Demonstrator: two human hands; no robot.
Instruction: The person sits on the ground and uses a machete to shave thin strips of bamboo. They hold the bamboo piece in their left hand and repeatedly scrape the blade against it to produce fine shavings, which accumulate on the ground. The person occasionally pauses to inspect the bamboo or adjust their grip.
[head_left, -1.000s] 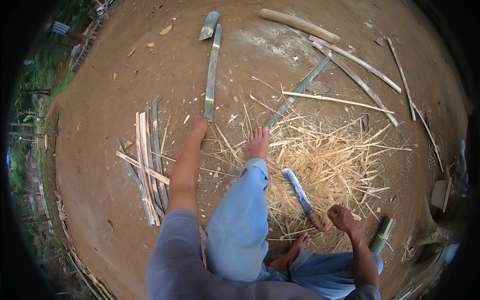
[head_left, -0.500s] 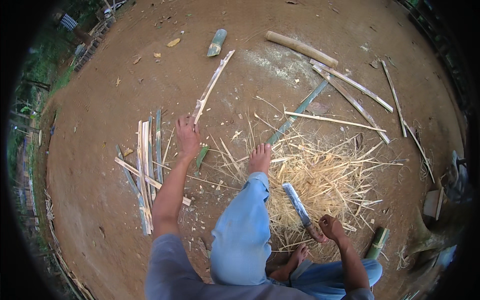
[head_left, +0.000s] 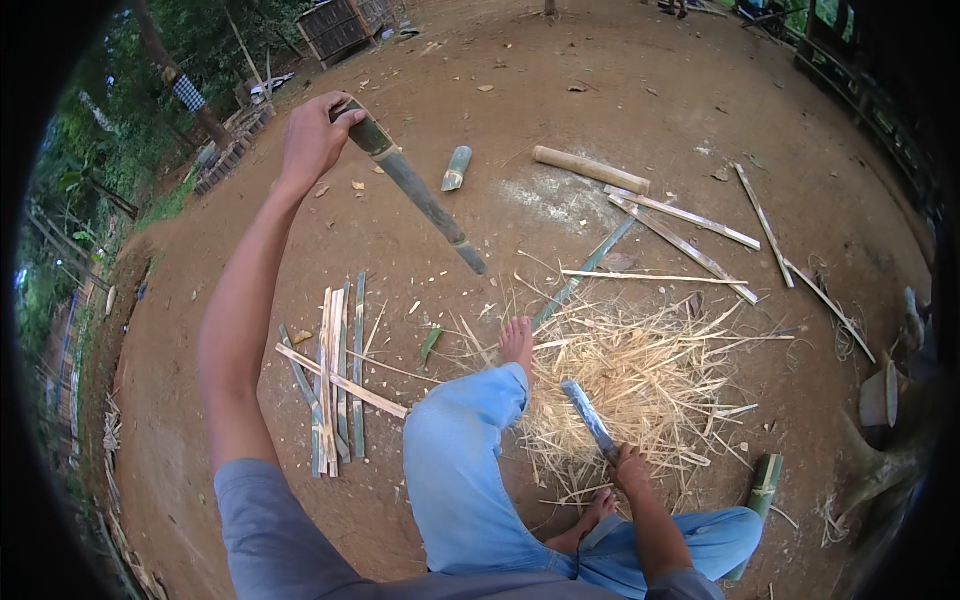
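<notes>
Raised at the upper left, my left hand (head_left: 318, 140) grips the upper end of a split bamboo strip (head_left: 415, 187). Its green outer face shows, and it slants down to the right, its lower end above the ground in front of my foot. Low on the right, my right hand (head_left: 630, 470) is closed round the handle of a machete (head_left: 591, 420). The flat grey blade points up and left over a heap of pale bamboo shavings (head_left: 650, 375). My bare left foot (head_left: 517, 345) rests at the heap's left edge, beside a green bamboo strip (head_left: 585, 272) lying on the ground.
Several split bamboo strips (head_left: 328, 400) lie bundled on the left. A dry bamboo pole (head_left: 590, 170), a short green bamboo piece (head_left: 457, 168) and loose strips (head_left: 690, 215) lie ahead. Another green bamboo section (head_left: 765, 485) is by my right knee.
My left hand has lifted the bamboo strip from the ground and turned it green side up. My right hand has closed on the machete handle. The view has tilted upward.
</notes>
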